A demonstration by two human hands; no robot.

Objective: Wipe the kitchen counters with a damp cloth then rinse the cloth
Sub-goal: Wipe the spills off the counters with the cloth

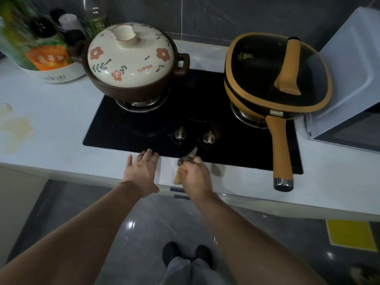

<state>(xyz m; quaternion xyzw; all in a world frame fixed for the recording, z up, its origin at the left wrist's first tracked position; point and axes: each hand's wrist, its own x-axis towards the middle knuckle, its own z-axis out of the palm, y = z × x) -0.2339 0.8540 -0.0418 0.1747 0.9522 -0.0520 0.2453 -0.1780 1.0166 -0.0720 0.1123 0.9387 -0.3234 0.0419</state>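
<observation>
My right hand (195, 174) grips a small bunched cloth (186, 161), grey-brown with a pale part hanging below the fist, at the front edge of the black glass hob (144, 128). My left hand (143, 170) lies flat with straight fingers on the white counter (51, 124), fingertips at the hob's front edge, just left of the cloth. Brownish stains (16, 128) mark the counter at the far left.
A brown clay pot with a flowered lid (131, 56) sits on the left burner. A black-and-orange lidded pan (273, 77) sits on the right burner, its handle (280, 153) reaching over the counter's front. Two knobs (194, 135); bottles (37, 38) back left; white microwave (353, 79) right.
</observation>
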